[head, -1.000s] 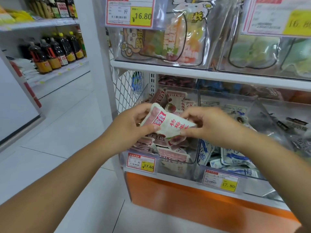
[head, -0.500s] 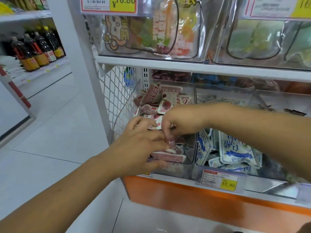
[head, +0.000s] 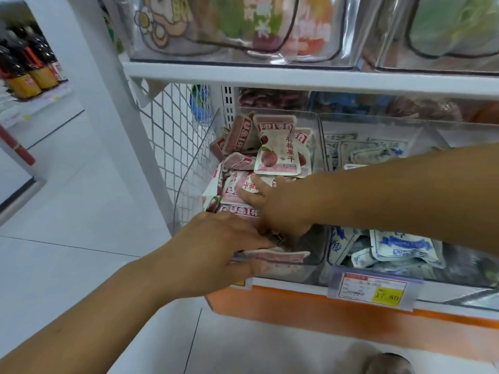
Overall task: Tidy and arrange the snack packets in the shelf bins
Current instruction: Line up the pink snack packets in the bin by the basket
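Note:
The clear left bin [head: 189, 168] on the lower shelf holds several red-and-white snack packets [head: 278, 149], some upright at the back and others lying flat. My right hand [head: 280, 211] reaches in from the right, and its thumb and forefinger pinch a white-and-red packet [head: 249, 186] on top of the pile. My left hand [head: 221, 247] comes over the bin's front rim. Its straight fingers lie on the front packets [head: 278, 256] while the thumb sits outside the front wall.
The neighbouring clear bin [head: 378, 125] holds blue-and-white packets [head: 399, 244], with a yellow price tag [head: 375, 290] below it. Bins of larger bags [head: 243, 25] sit on the shelf above. A white mesh side panel [head: 172, 141] closes the left end. Dark bottles [head: 27, 74] stand far left.
The packet I held up in both hands has gone down into the left bin. Both hands followed it in, the right reaching deeper over the pile, and my view dropped closer.

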`<state>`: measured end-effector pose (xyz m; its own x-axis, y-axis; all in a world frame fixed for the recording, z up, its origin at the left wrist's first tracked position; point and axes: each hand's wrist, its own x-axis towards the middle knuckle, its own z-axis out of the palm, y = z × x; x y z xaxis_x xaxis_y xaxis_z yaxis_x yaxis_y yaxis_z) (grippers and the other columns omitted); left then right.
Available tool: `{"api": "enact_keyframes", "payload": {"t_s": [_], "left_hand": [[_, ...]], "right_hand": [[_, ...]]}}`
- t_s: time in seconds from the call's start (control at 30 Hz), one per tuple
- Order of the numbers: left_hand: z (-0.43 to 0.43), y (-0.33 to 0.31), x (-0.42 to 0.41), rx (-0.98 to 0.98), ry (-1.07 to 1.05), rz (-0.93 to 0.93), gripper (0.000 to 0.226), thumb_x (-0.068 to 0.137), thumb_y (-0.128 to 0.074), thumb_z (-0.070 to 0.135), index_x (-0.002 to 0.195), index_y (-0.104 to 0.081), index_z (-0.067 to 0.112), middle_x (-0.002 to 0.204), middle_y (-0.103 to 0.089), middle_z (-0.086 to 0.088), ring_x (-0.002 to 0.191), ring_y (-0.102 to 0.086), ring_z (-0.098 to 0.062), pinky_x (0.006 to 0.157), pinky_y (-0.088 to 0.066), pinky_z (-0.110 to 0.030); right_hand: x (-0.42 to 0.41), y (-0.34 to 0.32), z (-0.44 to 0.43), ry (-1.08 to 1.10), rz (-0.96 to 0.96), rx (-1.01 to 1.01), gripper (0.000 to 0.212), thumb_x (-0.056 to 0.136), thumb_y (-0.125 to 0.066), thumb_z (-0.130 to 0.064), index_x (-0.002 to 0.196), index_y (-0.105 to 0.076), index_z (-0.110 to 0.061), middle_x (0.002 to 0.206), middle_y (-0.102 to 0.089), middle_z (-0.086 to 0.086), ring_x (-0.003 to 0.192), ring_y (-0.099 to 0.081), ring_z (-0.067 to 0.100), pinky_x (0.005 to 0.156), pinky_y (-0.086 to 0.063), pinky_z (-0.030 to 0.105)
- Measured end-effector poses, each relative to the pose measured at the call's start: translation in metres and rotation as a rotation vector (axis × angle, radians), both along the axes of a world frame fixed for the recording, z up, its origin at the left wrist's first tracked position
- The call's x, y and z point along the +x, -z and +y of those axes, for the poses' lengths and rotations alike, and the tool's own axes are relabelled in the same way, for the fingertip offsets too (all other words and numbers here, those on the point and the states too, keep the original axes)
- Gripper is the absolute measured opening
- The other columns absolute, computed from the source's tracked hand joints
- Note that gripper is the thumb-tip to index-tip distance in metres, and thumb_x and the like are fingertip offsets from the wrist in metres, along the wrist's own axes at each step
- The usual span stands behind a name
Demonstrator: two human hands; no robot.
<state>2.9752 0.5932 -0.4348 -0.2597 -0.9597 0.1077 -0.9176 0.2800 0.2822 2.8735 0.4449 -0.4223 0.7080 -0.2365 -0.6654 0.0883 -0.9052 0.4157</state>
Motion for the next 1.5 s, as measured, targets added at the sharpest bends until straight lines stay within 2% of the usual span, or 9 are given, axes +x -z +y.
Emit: {"api": "enact_keyframes", "payload": {"t_s": [0.3,0.57,0.8,0.87,0.97,1.1,1.2,1.33,1.5], "left_hand": [[0.000,-0.005,-0.003,0.084,-0.012,0.056,0.042,0.089,-0.037,0.062,0.120,-0.061,0.044,0.110,-0.065,0.020,0.102,-0.056,-0.005,0.082,-0.051,-0.036],[0.000,-0.002,0.000,0.134,-0.046,-0.027,0.040,0.092,-0.038,0.062,0.123,-0.056,0.045,0.114,-0.061,0.018,0.103,-0.050,-0.004,0.086,-0.047,-0.034],[0.001,0.000,0.001,0.115,-0.077,-0.035,0.041,0.093,-0.040,0.062,0.129,-0.051,0.048,0.124,-0.058,0.020,0.113,-0.043,-0.003,0.094,-0.041,-0.031],[0.002,0.000,0.000,0.086,-0.086,-0.010,0.041,0.091,-0.042,0.063,0.129,-0.050,0.049,0.124,-0.058,0.021,0.112,-0.042,-0.001,0.093,-0.039,-0.027],[0.002,0.001,-0.001,0.088,-0.117,0.024,0.045,0.087,-0.047,0.065,0.130,-0.046,0.050,0.122,-0.059,0.021,0.109,-0.048,-0.002,0.091,-0.042,-0.028],[0.001,-0.003,0.002,0.171,-0.253,0.326,0.035,0.087,-0.060,0.052,0.120,-0.053,0.042,0.113,-0.060,0.023,0.100,-0.055,0.008,0.086,-0.046,-0.015],[-0.002,-0.006,0.002,0.145,-0.288,0.338,0.020,0.090,-0.060,0.044,0.108,-0.064,0.034,0.102,-0.060,0.021,0.092,-0.054,0.006,0.076,-0.041,-0.007],[-0.004,-0.005,-0.005,0.162,-0.296,0.298,0.020,0.092,-0.055,0.045,0.101,-0.070,0.034,0.096,-0.066,0.016,0.088,-0.057,-0.001,0.081,-0.050,-0.029],[-0.002,-0.005,-0.008,0.139,-0.339,0.300,0.019,0.091,-0.058,0.045,0.100,-0.071,0.033,0.091,-0.067,0.015,0.082,-0.058,-0.001,0.077,-0.051,-0.028]], "right_hand": [[0.000,0.017,-0.002,0.001,-0.026,-0.118,0.113,0.074,-0.078,-0.037,0.150,0.005,-0.043,0.149,0.040,0.015,0.136,0.028,0.051,0.105,-0.015,0.075],[0.008,0.018,-0.007,-0.089,-0.077,-0.187,0.077,0.089,-0.062,-0.017,0.146,-0.021,-0.047,0.153,0.032,0.016,0.140,0.014,0.054,0.105,-0.025,0.070],[0.009,-0.022,-0.013,0.091,-0.171,0.227,0.040,0.082,-0.063,-0.007,0.110,-0.067,-0.036,0.160,0.015,0.000,0.147,0.008,0.035,0.114,-0.026,0.052],[0.006,-0.038,-0.010,0.182,-0.215,0.324,0.036,0.085,-0.065,-0.012,0.113,-0.068,-0.035,0.161,0.007,-0.004,0.147,-0.004,0.025,0.114,-0.028,0.038],[-0.008,-0.066,-0.007,0.441,-0.258,0.522,0.031,0.088,-0.068,-0.021,0.117,-0.066,-0.033,0.159,-0.014,-0.011,0.145,-0.017,0.015,0.116,-0.022,0.035],[-0.030,-0.081,-0.013,0.628,-0.340,0.699,0.024,0.089,-0.066,-0.029,0.114,-0.068,-0.028,0.133,-0.053,-0.006,0.124,-0.047,0.017,0.098,-0.036,0.027],[-0.035,-0.082,-0.012,0.644,-0.430,0.700,0.028,0.091,-0.063,-0.027,0.116,-0.065,-0.015,0.130,-0.056,0.005,0.117,-0.052,0.022,0.082,-0.035,0.017],[-0.036,-0.084,-0.002,0.610,-0.433,0.685,0.031,0.093,-0.061,-0.024,0.118,-0.061,-0.005,0.097,-0.058,0.006,0.076,-0.053,0.006,0.067,-0.041,0.008],[-0.033,-0.083,0.011,0.637,-0.325,0.665,0.028,0.091,-0.064,-0.027,0.119,-0.060,-0.024,0.100,-0.063,-0.002,0.078,-0.055,0.002,0.076,-0.051,0.023]]}}
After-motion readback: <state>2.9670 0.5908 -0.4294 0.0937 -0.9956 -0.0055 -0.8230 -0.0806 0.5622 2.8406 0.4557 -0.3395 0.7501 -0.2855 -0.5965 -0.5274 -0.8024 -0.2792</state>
